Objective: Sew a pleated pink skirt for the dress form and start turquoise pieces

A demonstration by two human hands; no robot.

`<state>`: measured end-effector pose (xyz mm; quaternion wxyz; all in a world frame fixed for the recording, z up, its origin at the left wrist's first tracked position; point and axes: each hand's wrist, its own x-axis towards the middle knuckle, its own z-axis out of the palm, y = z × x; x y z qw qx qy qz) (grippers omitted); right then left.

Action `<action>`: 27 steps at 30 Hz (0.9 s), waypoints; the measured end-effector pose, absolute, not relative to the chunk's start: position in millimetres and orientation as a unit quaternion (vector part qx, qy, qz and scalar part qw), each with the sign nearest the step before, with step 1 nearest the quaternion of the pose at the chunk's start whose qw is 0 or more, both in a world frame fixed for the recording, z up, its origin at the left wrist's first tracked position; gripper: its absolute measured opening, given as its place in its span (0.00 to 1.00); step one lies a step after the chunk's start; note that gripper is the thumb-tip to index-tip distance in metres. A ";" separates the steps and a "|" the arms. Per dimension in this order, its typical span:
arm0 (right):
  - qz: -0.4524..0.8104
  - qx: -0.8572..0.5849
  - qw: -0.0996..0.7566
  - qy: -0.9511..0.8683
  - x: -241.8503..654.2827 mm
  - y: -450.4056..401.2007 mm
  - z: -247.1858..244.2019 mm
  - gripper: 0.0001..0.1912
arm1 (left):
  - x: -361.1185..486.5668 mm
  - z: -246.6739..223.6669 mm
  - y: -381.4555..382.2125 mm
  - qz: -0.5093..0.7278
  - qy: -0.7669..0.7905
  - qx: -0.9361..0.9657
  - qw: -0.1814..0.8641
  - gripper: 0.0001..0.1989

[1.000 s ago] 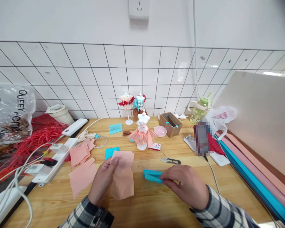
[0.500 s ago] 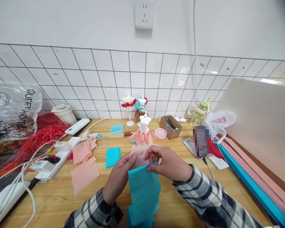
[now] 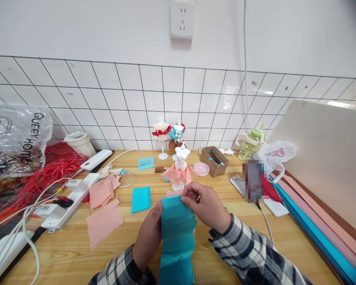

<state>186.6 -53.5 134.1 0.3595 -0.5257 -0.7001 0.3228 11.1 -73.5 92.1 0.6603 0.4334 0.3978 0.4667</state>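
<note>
A long strip of turquoise crepe paper (image 3: 178, 237) hangs down in front of me. My right hand (image 3: 206, 206) pinches its top edge near the right corner between thumb and fingers. My left hand (image 3: 150, 233) grips its upper left edge, thumb on the near side and the other fingers hidden behind. A pink crepe paper sheet (image 3: 173, 193) shows only as a sliver behind the top of the strip. Just beyond the hands stands a small white dress form (image 3: 182, 155) with a peach ruffled paper skirt (image 3: 179, 174).
Peach paper pieces (image 3: 104, 219) and folded turquoise paper (image 3: 141, 200) lie left. Two decorated dress forms (image 3: 162, 134) stand behind, beside a pink bowl (image 3: 201, 169) and cardboard box (image 3: 214, 160). A power strip (image 3: 72, 204) runs along the left; paper rolls (image 3: 323, 225) lie right.
The turquoise strip has been raised over the pink sheet, which is now mostly covered. My left hand has shifted slightly down and holds the turquoise edge; my right hand still pinches the top.
</note>
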 end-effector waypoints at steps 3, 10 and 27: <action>0.293 -0.529 0.358 -0.712 183.8 -55.5 129.2 0.04 | 5.0 89.1 -72.0 0.449 0.407 0.504 0.615 0.27; 0.308 -0.472 0.357 -0.745 182.2 -62.5 126.1 0.14 | -9.6 93.3 -64.7 0.443 0.467 0.565 0.516 0.13; 0.249 -0.434 0.321 -0.804 180.0 -57.8 137.8 0.08 | -6.7 107.0 -71.4 0.378 0.447 0.669 0.457 0.12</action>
